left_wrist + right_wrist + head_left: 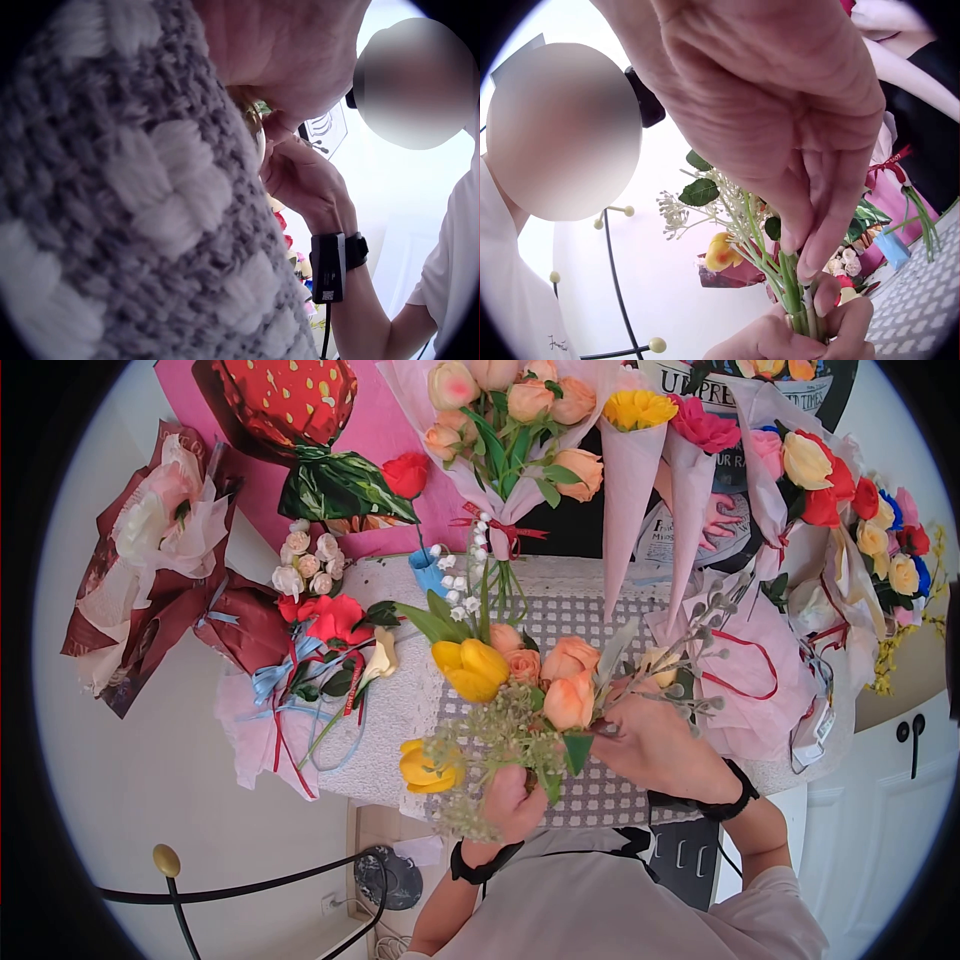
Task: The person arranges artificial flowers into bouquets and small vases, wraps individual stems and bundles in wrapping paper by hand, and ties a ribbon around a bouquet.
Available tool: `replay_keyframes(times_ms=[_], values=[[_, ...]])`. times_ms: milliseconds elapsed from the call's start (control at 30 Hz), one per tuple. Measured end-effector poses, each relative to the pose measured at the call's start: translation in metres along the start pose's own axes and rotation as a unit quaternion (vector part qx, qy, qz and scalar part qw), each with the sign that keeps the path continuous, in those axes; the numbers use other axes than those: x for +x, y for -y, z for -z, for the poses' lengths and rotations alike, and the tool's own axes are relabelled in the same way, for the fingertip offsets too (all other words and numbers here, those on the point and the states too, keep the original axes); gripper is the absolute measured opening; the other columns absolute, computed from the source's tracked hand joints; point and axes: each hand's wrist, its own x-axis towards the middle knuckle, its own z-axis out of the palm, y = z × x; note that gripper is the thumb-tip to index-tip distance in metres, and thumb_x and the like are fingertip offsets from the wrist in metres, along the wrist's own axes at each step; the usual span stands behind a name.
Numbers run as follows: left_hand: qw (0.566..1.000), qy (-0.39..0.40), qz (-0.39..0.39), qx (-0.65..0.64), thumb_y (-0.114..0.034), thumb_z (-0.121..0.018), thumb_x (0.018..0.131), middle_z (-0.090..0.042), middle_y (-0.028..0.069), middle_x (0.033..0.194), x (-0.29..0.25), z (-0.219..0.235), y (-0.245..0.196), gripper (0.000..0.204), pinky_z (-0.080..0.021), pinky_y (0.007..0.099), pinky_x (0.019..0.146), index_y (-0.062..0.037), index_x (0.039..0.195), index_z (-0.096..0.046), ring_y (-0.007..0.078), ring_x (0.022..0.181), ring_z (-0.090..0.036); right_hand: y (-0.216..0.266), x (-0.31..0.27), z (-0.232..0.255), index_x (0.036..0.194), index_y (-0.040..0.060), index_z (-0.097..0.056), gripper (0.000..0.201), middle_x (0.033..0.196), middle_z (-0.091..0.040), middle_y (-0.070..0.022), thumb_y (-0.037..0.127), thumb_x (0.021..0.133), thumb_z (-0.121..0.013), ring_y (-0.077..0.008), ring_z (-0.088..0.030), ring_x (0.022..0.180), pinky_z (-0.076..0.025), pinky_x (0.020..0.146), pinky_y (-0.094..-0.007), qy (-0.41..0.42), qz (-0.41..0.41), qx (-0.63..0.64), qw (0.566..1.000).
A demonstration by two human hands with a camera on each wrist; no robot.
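A mixed bunch with yellow tulips (470,669), peach roses (569,701) and pale filler sprays (497,735) is held over the grey checked cloth. My left hand (514,804) grips its green stems (789,283), fingers curled round them in the right wrist view. Just above that grip, my right hand (655,745) pinches a stem between thumb and fingers. Grey budded twigs (700,650) stick out beside the right hand. In the left wrist view the cloth (112,187) hides much of the stems.
Behind stand a large peach rose bouquet (530,420) and pink paper cones (628,510). A dark red wrapped bouquet (150,560) and loose red flowers (335,620) lie left. Pink wrapping (760,680) and more bouquets are at right. A black metal rail (250,889) is lower left.
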Motion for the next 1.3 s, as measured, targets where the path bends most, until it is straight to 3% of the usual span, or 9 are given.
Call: replay_keyframes(times_ms=[133,233,500,867,933,1033,1167,1233,1300], values=[[0.999,0.010,-0.037,-0.025,-0.004,-0.063,0.103,-0.068,0.0049,0.107,0.003,0.000,0.000,0.019,-0.051,0.0278,0.080,0.0018,0.121,-0.063,0.0101,0.094,-0.062,0.001,-0.007,-0.003,0.086,0.0000,-0.072,0.018,0.091,-0.069,-0.0152,0.014,0.084,-0.082,-0.0378,-0.063,0.091,-0.050,0.080,-0.0440,0.010,-0.004,-0.025,1.000],[0.996,-0.005,-0.076,0.045,-0.006,-0.063,0.104,-0.069,0.0070,0.111,0.002,0.000,-0.013,0.021,-0.052,0.0298,0.088,0.0024,0.123,-0.062,0.0128,0.102,-0.064,-0.002,-0.020,-0.014,0.103,0.0048,-0.079,0.016,0.085,-0.065,-0.0098,0.018,0.095,-0.076,-0.0299,-0.059,0.087,-0.047,0.080,-0.0389,-0.026,0.136,-0.143,0.980],[0.997,-0.010,-0.049,0.054,-0.005,-0.061,0.104,-0.064,0.0072,0.127,0.004,0.001,0.003,0.037,-0.050,0.0300,0.098,0.0031,0.139,-0.057,0.0152,0.111,-0.063,0.009,-0.012,-0.002,0.110,0.0028,-0.077,0.016,0.100,-0.074,-0.0149,0.007,0.096,-0.070,-0.0336,-0.071,0.091,-0.055,0.077,-0.0402,0.076,-0.094,0.086,0.989],[0.997,0.001,-0.078,0.025,-0.006,-0.061,0.104,-0.063,0.0029,0.114,0.007,0.000,0.013,0.027,-0.050,0.0280,0.088,0.0025,0.130,-0.061,0.0112,0.098,-0.059,-0.007,-0.019,-0.005,0.114,0.0038,-0.077,0.021,0.105,-0.073,-0.0144,0.005,0.094,-0.071,-0.0316,-0.067,0.089,-0.051,0.076,-0.0401,-0.004,0.005,0.006,1.000],[0.997,-0.049,-0.055,-0.012,-0.001,-0.067,0.085,-0.065,0.0204,0.098,0.010,-0.007,0.001,0.023,-0.047,0.0505,0.076,0.0004,0.107,-0.063,0.0458,0.087,-0.060,-0.013,-0.021,-0.002,0.117,0.0047,-0.076,0.025,0.098,-0.072,-0.0143,0.002,0.093,-0.071,-0.0313,-0.065,0.082,-0.048,0.069,-0.0407,-0.037,0.089,-0.014,0.995],[0.998,-0.039,-0.029,-0.026,0.001,-0.066,0.084,-0.066,0.0212,0.100,0.009,-0.005,-0.008,0.022,-0.048,0.0514,0.080,0.0011,0.106,-0.062,0.0467,0.091,-0.060,-0.008,-0.019,0.010,0.127,0.0066,-0.071,0.034,0.102,-0.070,-0.0147,0.003,0.093,-0.070,-0.0351,-0.064,0.091,-0.050,0.075,-0.0413,0.002,0.134,-0.072,0.988],[0.995,-0.047,-0.088,0.005,0.003,-0.064,0.084,-0.066,0.0198,0.096,0.011,-0.005,-0.009,0.023,-0.049,0.0487,0.076,0.0016,0.106,-0.060,0.0437,0.084,-0.062,0.003,-0.005,0.018,0.108,0.0089,-0.079,0.020,0.106,-0.071,-0.0119,0.010,0.088,-0.079,-0.0317,-0.066,0.099,-0.052,0.089,-0.0402,0.016,0.162,-0.138,0.977],[0.998,-0.001,-0.066,0.003,0.000,-0.060,0.100,-0.060,0.0040,0.103,0.010,-0.002,-0.023,0.018,-0.048,0.0275,0.087,-0.0018,0.118,-0.055,0.0132,0.094,-0.058,0.002,0.000,0.017,0.110,0.0084,-0.077,0.022,0.107,-0.068,-0.0114,0.011,0.088,-0.080,-0.0318,-0.064,0.103,-0.051,0.090,-0.0407,0.003,0.191,-0.168,0.967],[0.997,-0.002,-0.082,0.012,0.002,-0.060,0.099,-0.061,0.0052,0.102,0.013,-0.001,-0.021,0.018,-0.049,0.0283,0.084,-0.0011,0.116,-0.055,0.0139,0.092,-0.059,0.002,0.004,0.015,0.119,0.0031,-0.066,0.030,0.105,-0.065,-0.0155,0.000,0.089,-0.065,-0.0410,-0.060,0.103,-0.050,0.093,-0.0482,0.029,0.153,-0.048,0.987]])
